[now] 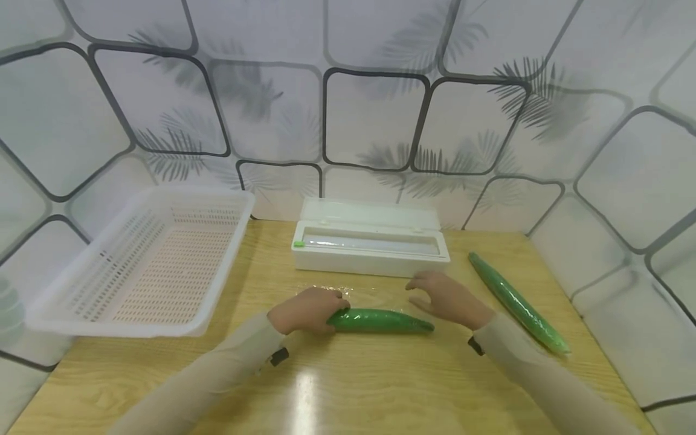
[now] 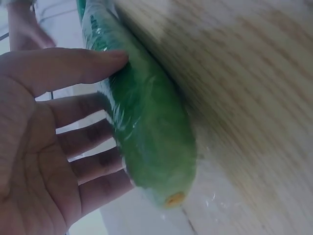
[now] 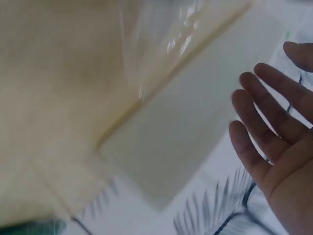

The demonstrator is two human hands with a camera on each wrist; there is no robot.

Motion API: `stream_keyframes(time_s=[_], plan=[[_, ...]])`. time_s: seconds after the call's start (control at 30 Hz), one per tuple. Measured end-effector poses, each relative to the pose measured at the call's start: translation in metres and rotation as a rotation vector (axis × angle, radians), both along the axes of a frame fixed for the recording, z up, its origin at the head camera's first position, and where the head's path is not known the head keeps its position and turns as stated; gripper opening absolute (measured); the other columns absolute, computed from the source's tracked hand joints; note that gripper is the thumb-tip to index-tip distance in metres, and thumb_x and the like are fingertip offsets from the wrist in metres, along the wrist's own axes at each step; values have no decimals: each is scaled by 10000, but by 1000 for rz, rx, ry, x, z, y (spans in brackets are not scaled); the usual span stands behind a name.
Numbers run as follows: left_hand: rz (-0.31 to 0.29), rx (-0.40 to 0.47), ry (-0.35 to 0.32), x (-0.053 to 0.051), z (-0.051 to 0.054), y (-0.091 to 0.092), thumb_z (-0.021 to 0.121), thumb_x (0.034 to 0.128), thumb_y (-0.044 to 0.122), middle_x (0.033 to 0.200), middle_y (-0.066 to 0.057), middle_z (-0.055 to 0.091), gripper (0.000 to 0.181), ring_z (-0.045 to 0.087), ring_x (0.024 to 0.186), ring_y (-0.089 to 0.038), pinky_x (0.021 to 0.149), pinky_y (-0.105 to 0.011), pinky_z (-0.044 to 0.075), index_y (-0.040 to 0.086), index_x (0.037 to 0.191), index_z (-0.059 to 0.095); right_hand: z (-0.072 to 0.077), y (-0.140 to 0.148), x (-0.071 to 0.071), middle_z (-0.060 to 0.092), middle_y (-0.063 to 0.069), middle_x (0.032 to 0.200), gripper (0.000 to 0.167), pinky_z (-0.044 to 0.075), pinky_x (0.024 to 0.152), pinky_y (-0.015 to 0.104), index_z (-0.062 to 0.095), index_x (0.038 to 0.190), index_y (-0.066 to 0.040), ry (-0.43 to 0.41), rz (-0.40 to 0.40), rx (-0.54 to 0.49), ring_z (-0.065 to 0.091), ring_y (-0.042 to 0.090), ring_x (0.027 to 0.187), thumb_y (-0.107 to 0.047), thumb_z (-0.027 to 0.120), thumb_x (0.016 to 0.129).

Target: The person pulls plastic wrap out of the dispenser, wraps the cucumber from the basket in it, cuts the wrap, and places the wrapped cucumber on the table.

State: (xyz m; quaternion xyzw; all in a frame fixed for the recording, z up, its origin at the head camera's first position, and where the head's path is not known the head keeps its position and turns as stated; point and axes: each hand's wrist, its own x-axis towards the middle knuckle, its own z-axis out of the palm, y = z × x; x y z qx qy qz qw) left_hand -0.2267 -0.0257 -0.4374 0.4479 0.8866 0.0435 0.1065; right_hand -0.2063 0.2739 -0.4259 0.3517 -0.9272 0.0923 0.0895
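My left hand (image 1: pixel 311 311) grips the blunt left end of a green cucumber (image 1: pixel 375 321) lying crosswise on the table. In the left wrist view the thumb lies over the near side of the cucumber (image 2: pixel 151 132), which has clear film around it, and the fingers reach to its other side. Behind it, a thin sheet of cling film (image 1: pixel 375 296) lies on the wood. My right hand (image 1: pixel 448 297) holds nothing; its fingers are loosely bent in the right wrist view, near the front right corner of the white cling film box (image 1: pixel 370 264), whose lid is raised.
On the right lies a second film-wrapped cucumber (image 1: pixel 516 302), slanting toward the side wall. A white perforated basket (image 1: pixel 217 296) takes up the left side of the wooden table (image 1: pixel 380 386). Patterned walls (image 1: pixel 375 121) border the back and both sides.
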Motion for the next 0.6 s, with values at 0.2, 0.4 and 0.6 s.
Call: stream_keyframes(time_s=[0.2, 0.4, 0.6], plan=[[34, -39, 8, 3, -6, 1, 661, 774, 196, 1069, -26, 612, 510, 602, 902, -149, 810, -339, 534, 96, 1260, 546, -21, -22, 32, 643, 56, 1010, 315, 551, 776, 291, 640, 1076, -36, -47, -28, 78, 632, 158, 893, -241, 691, 843], [71, 3, 22, 5, -14, 1, 697, 809, 366, 1186, -80, 515, 641, 509, 992, -161, 831, -313, 513, 74, 1340, 488, -33, -29, 33, 609, 85, 1016, 426, 544, 792, 318, 603, 1096, -2, 37, -62, 147, 604, 184, 907, -271, 739, 795], [62, 18, 109, 7, -17, 3, 727, 787, 382, 1166, -89, 509, 684, 492, 984, -158, 801, -281, 521, 62, 1343, 489, -36, -33, 28, 601, 82, 987, 450, 540, 774, 319, 589, 1074, -9, 84, -59, 175, 597, 184, 880, -267, 776, 756]])
